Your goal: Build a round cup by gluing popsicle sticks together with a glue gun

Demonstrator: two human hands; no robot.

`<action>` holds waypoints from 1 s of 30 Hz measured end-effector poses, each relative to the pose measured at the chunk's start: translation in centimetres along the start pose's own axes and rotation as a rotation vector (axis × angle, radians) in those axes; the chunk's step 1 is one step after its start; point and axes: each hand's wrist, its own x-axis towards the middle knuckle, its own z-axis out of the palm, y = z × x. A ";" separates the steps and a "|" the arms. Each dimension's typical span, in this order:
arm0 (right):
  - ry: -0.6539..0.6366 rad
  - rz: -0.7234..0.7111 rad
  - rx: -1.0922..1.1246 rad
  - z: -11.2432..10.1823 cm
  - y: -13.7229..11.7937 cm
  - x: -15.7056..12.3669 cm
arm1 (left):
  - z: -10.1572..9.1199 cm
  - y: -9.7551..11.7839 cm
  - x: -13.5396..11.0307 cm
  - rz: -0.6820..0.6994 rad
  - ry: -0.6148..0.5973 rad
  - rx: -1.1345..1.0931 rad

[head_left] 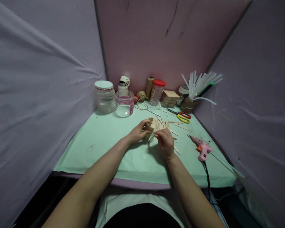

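Observation:
A small piece built of wooden craft sticks (154,126) is held over the middle of the green table (104,142). My left hand (137,133) grips its left side with fingers curled round it. My right hand (165,142) pinches its lower right edge with fingers pressed together. Loose wooden sticks (174,133) lie scattered on the table just behind and to the right of both hands.
A pink glue gun (201,148) with a black cord lies at the right. Red and yellow scissors (182,116) lie behind the sticks. Along the back wall stand clear jars (114,99), twine (140,95), a red-lidded jar (158,91), stacked wooden squares (169,98) and a cup of glue sticks (197,91).

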 end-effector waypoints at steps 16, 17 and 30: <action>0.010 0.011 -0.006 0.2 0.1 -0.1 | 0.0 -0.2 0.1 0.015 0.016 0.023; 0.013 0.005 -0.002 0.2 0.1 -0.1 | 0.0 -0.2 0.1 0.018 0.017 0.024; -0.005 0.002 -0.023 0.3 0.1 -0.1 | 0.0 -0.1 0.0 0.014 0.023 0.030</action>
